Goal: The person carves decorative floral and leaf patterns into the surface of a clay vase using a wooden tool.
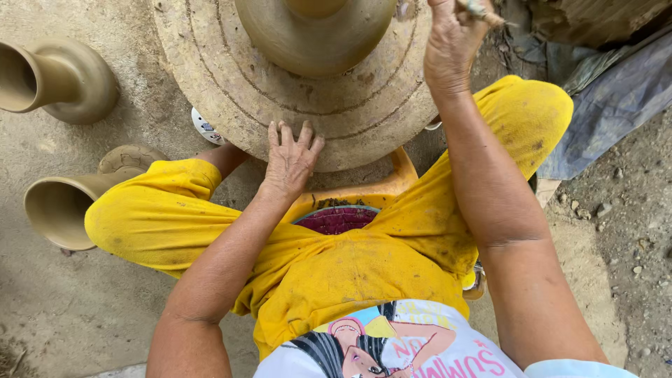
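Observation:
A round, clay-smeared potter's wheel (231, 77) lies in front of me between my knees, with a wet clay pot (315, 35) standing on its middle. My left hand (290, 157) rests flat on the wheel's near rim, fingers spread and empty. My right hand (453, 42) is raised at the wheel's right edge, closed around a small tool or scrap (479, 10) whose tip sticks out near the top of the view. I sit on a low orange stool (364, 192) in yellow trousers.
Two finished clay vases lie on the dirt floor to the left, one at the upper left (56, 77) and one by my left knee (66, 199). A grey tarp (616, 105) covers the ground at the upper right, with pebbles beside it.

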